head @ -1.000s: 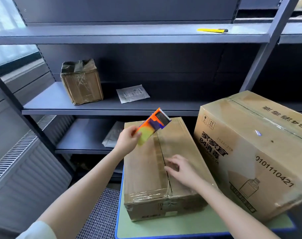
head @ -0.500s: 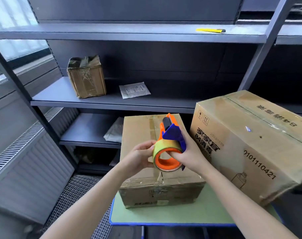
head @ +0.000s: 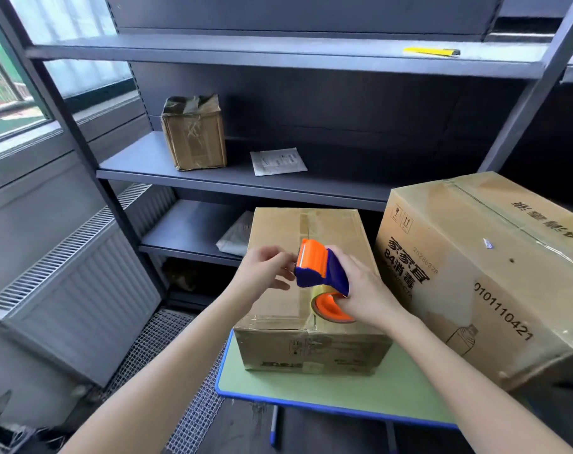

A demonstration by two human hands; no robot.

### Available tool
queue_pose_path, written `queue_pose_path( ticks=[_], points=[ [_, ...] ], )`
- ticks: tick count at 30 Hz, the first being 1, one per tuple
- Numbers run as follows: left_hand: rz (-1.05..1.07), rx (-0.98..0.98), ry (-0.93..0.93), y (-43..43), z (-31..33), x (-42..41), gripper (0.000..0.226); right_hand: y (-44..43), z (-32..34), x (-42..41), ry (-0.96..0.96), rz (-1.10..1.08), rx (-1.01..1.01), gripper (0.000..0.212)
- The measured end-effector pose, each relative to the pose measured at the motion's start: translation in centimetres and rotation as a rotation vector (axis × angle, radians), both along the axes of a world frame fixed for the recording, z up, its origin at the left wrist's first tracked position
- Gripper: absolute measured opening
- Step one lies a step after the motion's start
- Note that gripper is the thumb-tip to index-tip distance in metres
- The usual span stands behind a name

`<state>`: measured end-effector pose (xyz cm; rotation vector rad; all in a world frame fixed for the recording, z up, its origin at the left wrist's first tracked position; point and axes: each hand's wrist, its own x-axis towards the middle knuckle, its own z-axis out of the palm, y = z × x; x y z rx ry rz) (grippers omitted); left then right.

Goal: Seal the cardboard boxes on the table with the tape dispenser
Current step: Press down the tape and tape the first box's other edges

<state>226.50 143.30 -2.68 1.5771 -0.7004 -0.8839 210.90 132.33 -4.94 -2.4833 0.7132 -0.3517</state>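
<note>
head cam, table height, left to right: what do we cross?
radiator → left hand → tape dispenser → right hand → large printed carton. The smaller box is left out: it lies under both hands and the dispenser, so it has no clear place in the order.

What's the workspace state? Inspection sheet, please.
Surface: green table with blue edge, bearing both boxes.
Job's things: small box, flaps closed; large box beside it at right; tape dispenser held over small box.
Clutter: shelf box, paper sheet, yellow knife, bag, all on shelves.
Hands: right hand grips the dispenser; left hand has fingers at its front, pinch unclear.
Cables: nothing seen.
Surroundings: dark shelving, radiator, window at left.
</note>
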Motion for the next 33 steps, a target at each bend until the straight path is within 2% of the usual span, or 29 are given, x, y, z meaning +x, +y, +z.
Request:
queue_pose_path(
  ticks=[6, 10, 13, 19, 33],
  points=[
    [0.061, 0.109, -0.057, 1.0, -1.1, 0.4, 0.020, 0.0, -0.8, 0.6, 0.047, 0.060, -0.018, 0.086],
    [0.045, 0.176, 0.010, 1.0, -1.7, 0.4, 0.017, -0.1, -1.2, 0.8, 0.146, 0.089, -0.175, 0.086],
    [0.024, 0.187, 0.078, 1.0, -1.9, 0.4, 0.014, -0.1, -1.1, 1.2, 0.201, 0.031, -0.331, 0.085],
    [0.041, 0.200, 0.072, 1.2, -2.2, 0.9, 0.007, 0.8, -2.6, 1.7, 0.108, 0.018, -0.361, 0.080],
    [0.053, 0.240, -0.026, 3.0, -2.4, 2.8, 0.023, 0.7, -1.9, 2.9, 0.066, 0.139, -0.557, 0.080]
  ],
)
